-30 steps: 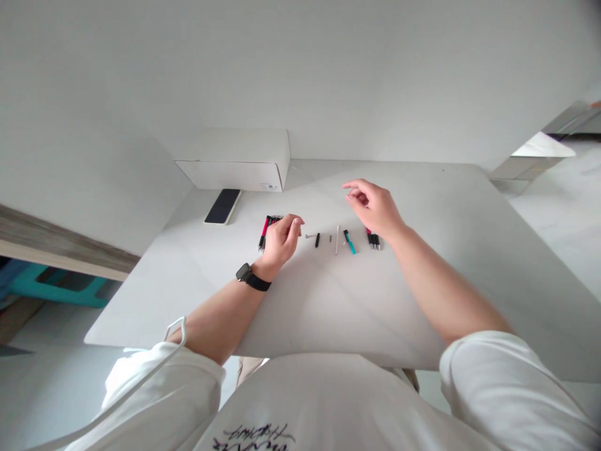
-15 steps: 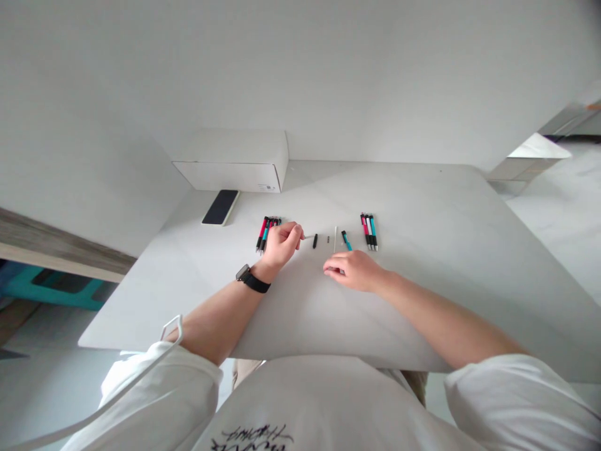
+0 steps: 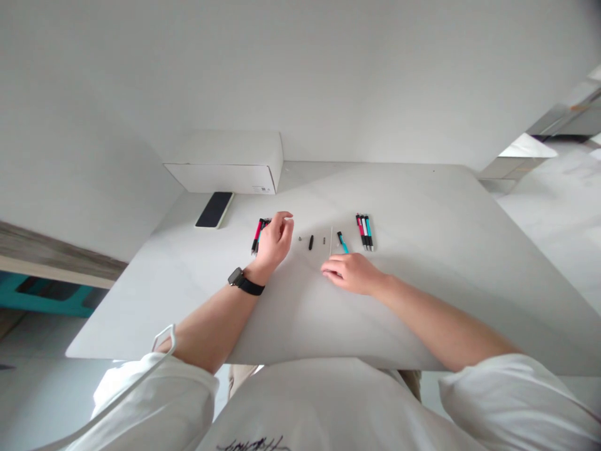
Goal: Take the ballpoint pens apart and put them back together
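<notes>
My left hand (image 3: pixel 276 239), with a black-strapped watch on its wrist, is raised over the left group of pens (image 3: pixel 256 237) and partly hides them. Its thumb and fingers are loosely bent and apart, and nothing shows between them. Just right of it lies a tiny metal pen tip (image 3: pixel 300 238). In a row follow a black pen grip (image 3: pixel 310 242), a small spring (image 3: pixel 323 240), a thin white refill (image 3: pixel 331 240) and a blue pen barrel (image 3: pixel 342 242) with a black end. My right hand (image 3: pixel 348 272) rests on the table below the refill and barrel, fingers loosely bent, nothing visible in them.
Several pens (image 3: pixel 364 232) lie side by side to the right of the barrel. A phone (image 3: pixel 215 210) lies at the back left, in front of a long white box (image 3: pixel 220 177). The white table (image 3: pixel 451 250) meets the wall at the back.
My left hand has let go of the small metal tip, which now lies on the table, and has drawn back left and opened. My right hand stays nearly in place. The view has shifted slightly.
</notes>
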`<state>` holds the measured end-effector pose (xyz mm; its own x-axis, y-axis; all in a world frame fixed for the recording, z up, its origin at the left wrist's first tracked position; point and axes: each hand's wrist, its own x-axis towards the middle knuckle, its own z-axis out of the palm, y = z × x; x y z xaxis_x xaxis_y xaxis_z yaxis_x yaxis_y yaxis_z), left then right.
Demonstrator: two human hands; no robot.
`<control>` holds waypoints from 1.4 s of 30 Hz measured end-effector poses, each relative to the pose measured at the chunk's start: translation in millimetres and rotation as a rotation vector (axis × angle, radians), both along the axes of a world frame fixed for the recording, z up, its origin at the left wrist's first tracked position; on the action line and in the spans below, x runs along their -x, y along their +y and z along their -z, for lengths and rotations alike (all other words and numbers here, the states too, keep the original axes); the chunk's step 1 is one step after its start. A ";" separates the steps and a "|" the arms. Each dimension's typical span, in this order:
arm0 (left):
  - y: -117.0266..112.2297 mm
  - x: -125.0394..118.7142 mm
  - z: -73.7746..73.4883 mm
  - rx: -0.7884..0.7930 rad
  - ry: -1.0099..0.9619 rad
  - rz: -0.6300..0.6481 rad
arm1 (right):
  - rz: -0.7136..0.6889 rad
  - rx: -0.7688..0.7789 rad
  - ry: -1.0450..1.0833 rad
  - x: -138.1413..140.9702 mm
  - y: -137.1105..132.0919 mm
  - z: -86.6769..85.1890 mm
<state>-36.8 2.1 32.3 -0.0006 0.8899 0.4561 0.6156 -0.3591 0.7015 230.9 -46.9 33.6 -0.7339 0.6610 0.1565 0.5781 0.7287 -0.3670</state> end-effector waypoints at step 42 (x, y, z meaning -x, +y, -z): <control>3.4 -13.0 13.1 0.267 -0.237 0.252 | 0.326 -0.117 0.423 3.8 55.9 5.4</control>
<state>-23.8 5.5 19.2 0.1549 0.9624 0.2233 0.3428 -0.2644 0.9015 227.0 8.9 28.2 -0.3509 0.8042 0.4798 0.6001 0.5864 -0.5440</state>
